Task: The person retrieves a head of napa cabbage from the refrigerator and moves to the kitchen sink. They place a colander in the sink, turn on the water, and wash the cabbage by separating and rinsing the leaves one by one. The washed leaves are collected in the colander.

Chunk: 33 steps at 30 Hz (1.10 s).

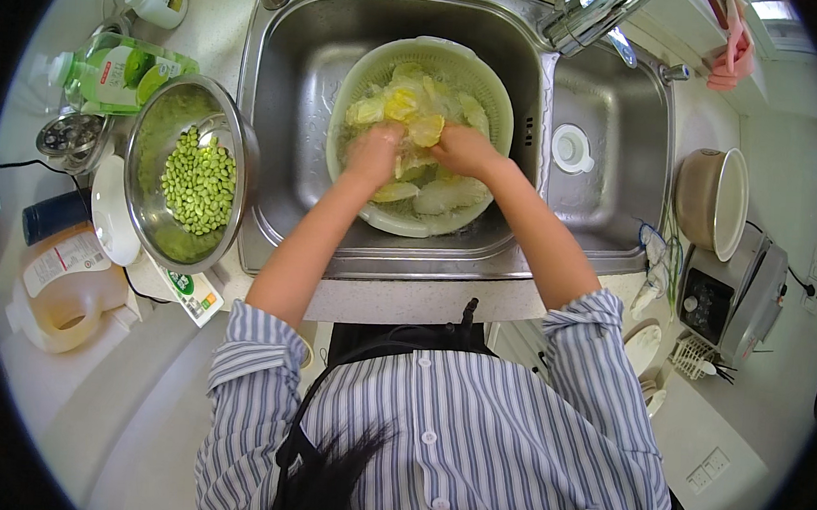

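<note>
A pale green plastic basin (pixel 504 120) stands in the larger bowl of a stainless steel sink (pixel 300 73). Water and pale yellow-green cabbage leaves (pixel 447 194) fill much of it. My left hand (pixel 376 148) is in the basin at the leaves, its fingers partly hidden by water and foliage. My right hand (pixel 464 150) is beside it, with the fingers at a yellow leaf (pixel 426 130); whether they grip it is not plain. Both wrists reach over the basin's near side.
Left of the sink, a tilted steel bowl (pixel 140 168) holds green beans (pixel 199 186), near a green detergent bottle (pixel 121 73) and an oil jug (pixel 69 304). A chrome faucet (pixel 591 17) overhangs the sink divider. The smaller basin holds a white drain strainer (pixel 571 149); a pot (pixel 707 196) stands at right.
</note>
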Motion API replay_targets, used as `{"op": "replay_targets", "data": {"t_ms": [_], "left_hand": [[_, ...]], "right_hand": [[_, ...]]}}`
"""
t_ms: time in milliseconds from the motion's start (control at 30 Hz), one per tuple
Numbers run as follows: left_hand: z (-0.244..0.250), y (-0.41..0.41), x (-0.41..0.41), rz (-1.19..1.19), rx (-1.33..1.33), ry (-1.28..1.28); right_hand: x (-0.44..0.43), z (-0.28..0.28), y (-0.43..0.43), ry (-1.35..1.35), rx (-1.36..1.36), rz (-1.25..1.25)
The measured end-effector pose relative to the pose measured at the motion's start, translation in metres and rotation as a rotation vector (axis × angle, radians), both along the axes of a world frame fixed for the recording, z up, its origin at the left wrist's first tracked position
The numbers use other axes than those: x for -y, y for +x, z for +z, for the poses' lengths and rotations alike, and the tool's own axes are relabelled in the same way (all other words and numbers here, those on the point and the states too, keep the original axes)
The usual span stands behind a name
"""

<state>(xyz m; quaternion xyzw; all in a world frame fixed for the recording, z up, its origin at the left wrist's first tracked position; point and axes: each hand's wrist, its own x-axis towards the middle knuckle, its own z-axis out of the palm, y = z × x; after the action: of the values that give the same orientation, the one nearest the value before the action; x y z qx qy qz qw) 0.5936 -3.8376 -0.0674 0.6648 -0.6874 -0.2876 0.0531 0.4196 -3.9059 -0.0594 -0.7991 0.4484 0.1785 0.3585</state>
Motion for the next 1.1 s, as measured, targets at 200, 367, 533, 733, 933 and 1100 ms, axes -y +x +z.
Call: {"op": "replay_targets", "data": {"t_ms": [200, 367, 533, 733, 933, 1100], "left_hand": [[0.049, 0.026, -0.001, 0.178, -0.173, -0.079], [-0.008, 0.013, -0.021, 0.087, -0.136, 0.059], [0.003, 0.019, -0.018, 0.124, -0.344, -0.001], [0.025, 0.031, -0.004, 0.575, -0.788, 0.425], [0.019, 0.018, -0.026, 0.504, -0.888, 0.633], [-0.006, 0.018, -0.037, 0.373, -0.570, 0.344]], "right_hand": [[-0.039, 0.056, -0.042, -0.410, 0.009, 0.035], [-0.074, 0.003, -0.021, -0.670, -0.284, 0.263], [-0.042, 0.016, -0.012, -0.535, -0.181, 0.241], [-0.015, 0.080, -0.022, -0.522, -0.010, 0.091], [-0.027, 0.016, -0.037, -1.032, 0.096, 0.140], [-0.047, -0.004, 0.003, -0.642, -0.123, 0.152]]}}
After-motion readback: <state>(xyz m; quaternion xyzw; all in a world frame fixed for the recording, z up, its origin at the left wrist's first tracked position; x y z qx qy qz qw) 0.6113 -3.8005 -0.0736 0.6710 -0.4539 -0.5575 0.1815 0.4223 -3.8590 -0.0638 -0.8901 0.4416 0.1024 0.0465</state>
